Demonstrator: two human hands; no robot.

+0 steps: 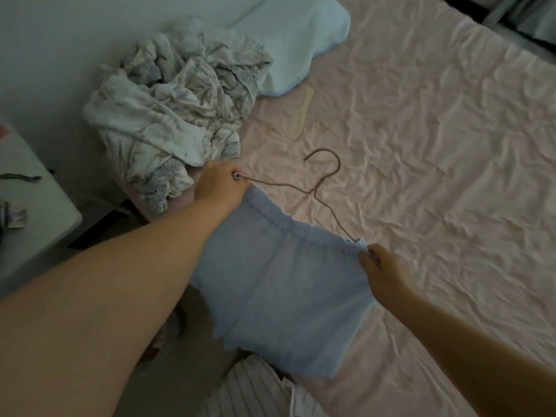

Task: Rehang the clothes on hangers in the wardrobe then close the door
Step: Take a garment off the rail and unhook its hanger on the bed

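Head-camera footage is taken looking down over a bed covered with a wrinkled pink sheet (436,145). A pair of light blue shorts (279,281) is held stretched above the near edge of the bed, with its gathered waistband pulled out between the two hands. The left hand (221,186) is closed around the left end of the waistband together with one end of a thin wire hanger (323,182). The right hand (380,270) is seen pinching the right end of the waistband, where the hanger's other arm runs into the fabric. The hanger's hook is raised above the waistband and curves toward the upper left. A crumpled pale patterned quilt (168,115) is heaped at the left side of the bed, just behind the left hand, and a light blue pillow (294,46) is laid beyond it. A pale comb (301,112) is lying on the sheet between the pillow and the hanger. Striped pale fabric (258,389) is visible at the bottom edge.
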